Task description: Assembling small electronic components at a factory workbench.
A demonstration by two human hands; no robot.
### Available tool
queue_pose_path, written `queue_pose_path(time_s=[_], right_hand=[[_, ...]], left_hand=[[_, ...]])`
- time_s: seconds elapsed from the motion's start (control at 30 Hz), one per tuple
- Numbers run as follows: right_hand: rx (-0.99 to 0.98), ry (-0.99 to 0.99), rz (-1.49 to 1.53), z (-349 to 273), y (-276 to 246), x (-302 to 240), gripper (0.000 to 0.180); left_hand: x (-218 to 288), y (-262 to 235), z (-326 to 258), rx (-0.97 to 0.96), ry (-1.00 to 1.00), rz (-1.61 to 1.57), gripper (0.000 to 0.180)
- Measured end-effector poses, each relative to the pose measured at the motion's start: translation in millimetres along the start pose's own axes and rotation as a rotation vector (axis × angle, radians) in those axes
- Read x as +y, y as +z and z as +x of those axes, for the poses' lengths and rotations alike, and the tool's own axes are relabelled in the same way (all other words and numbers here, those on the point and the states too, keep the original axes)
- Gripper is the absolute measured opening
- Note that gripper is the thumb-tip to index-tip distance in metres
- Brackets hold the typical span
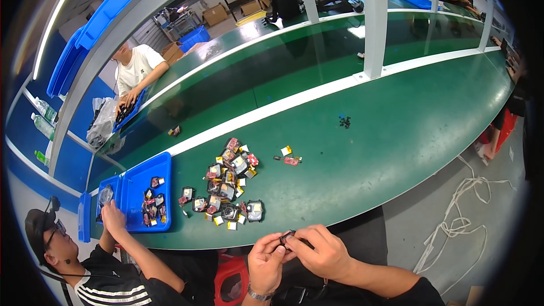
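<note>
My left hand [266,260] and my right hand [323,252] meet just below the near edge of the green workbench [385,136]. Together they pinch a small dark part [287,238] with a bit of red on it. Both hands have fingers closed on it. A wristwatch sits on my left wrist. On the bench just ahead lies a pile of small square electronic parts [229,184], black and grey with red and yellow bits. A separate small red and yellow part [289,156] lies to the right of the pile.
A blue tray [164,161] holding several parts sits at the left, where a seated person's hand [113,218] works. Small black bits [344,121] lie farther out. White frame posts [375,20] rise from the bench. White cords [462,207] lie on the floor at right.
</note>
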State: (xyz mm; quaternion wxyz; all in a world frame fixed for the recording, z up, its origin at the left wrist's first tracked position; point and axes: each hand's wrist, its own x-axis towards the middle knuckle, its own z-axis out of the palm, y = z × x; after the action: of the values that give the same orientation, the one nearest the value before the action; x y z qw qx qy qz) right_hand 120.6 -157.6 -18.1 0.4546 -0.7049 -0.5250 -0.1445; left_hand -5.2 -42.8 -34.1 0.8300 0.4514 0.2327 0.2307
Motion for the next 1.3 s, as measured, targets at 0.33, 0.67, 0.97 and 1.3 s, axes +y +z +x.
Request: queue_pose_path(time_s=[0.33,0.67,0.97,1.3], right_hand=[[0.080,-0.003,-0.007,-5.1,9.3,-1.7,0.028],[-0.100,0.161,0.315,-6.8,-21.6,1.7,0.042],[-0.008,0.150,0.236,-18.6,-9.9,0.5,0.028],[0.031,0.032,0.091,-16.1,-3.0,1.0,0.032]], left_hand=[[-1.0,-2.9,0.5,-0.016,0.009,0.018,0.031],[10.2,10.7,3.7,0.060,-0.005,0.037,0.029],[3.8,7.7,-1.8,0.023,0.004,-0.009,0.030],[10.7,17.4,-0.5,0.033,-0.003,0.006,0.028]])
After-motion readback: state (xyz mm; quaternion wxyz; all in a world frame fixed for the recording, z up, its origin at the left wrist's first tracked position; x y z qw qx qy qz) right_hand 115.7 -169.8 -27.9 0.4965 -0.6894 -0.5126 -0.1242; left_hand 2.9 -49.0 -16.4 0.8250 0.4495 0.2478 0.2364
